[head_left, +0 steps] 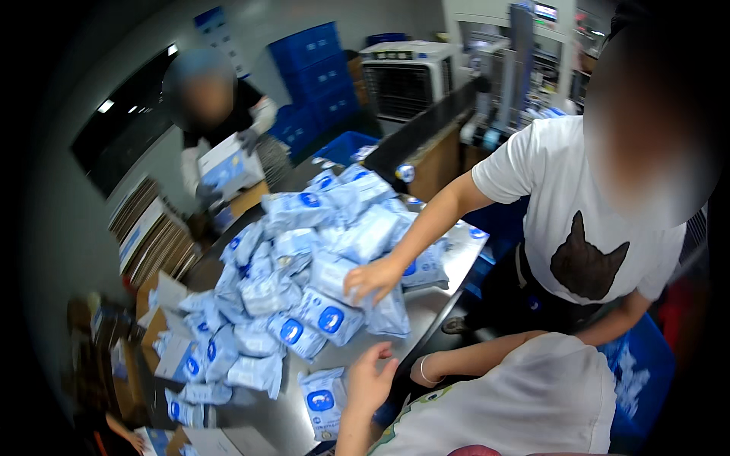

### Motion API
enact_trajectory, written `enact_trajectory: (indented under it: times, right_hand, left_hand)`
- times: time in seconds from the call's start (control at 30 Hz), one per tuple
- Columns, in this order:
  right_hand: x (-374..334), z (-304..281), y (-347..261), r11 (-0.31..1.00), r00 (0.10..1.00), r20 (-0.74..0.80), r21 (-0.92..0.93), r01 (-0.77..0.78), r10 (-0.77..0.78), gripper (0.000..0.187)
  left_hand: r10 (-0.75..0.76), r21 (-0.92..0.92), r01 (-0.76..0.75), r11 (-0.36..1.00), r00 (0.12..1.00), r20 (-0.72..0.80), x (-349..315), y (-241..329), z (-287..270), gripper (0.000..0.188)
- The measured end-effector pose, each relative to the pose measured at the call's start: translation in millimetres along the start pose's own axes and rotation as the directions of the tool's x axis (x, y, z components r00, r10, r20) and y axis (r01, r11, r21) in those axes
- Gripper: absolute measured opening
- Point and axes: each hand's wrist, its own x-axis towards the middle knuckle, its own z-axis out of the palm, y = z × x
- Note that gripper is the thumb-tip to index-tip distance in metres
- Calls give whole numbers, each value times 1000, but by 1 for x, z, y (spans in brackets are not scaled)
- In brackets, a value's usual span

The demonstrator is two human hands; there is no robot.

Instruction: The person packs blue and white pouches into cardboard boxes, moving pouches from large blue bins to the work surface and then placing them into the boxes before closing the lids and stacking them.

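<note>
My left hand [369,380] is open above the metal table [290,414], its thumb and fingers apart and holding nothing. Just beside it lies a pale blue-and-white wipes pack [322,403] with a blue oval label. Beyond is a large heap of similar wipes packs [262,292]. What looks like my right forearm crosses in front of my body, with a thin bracelet at its wrist. Below that wrist, my right hand [419,372] is mostly hidden by my white shirt, so its fingers do not show. A co-worker's hand [374,281] reaches onto the heap from the right.
An open carton [163,342] holding packs stands left of the heap. Across the table, another co-worker in gloves handles a white-and-blue box [232,167]. Flattened cardboard [156,232] is stacked at left; blue crates [315,72] rise behind. A blue bin [639,372] sits at right.
</note>
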Motion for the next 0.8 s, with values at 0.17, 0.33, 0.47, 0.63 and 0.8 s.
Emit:
enact_trajectory:
  times: [0.17,0.33,0.47,0.63,0.8]
  right_hand:
    - [-24,12,26,995,993,-100,-75,60,-67,20]
    - [6,1,32,998,938,-341,-1,-60,55,17]
    - [-12,-21,24,998,919,-392,-37,-43,25,17]
    - [-38,-56,15,994,906,-413,-89,61,-93,16]
    - [-89,-75,7,995,899,-435,51,82,-52,19]
  left_hand:
    - [-23,211,-93,973,873,487,35,34,22,31]
    - [-517,711,-200,674,560,648,2,-119,23,31]
    - [-549,595,216,774,696,462,-40,-118,-16,30]
    - [-524,353,431,831,819,233,-51,-105,-19,30]
    - [-487,238,442,865,853,188,-39,-98,-8,29]
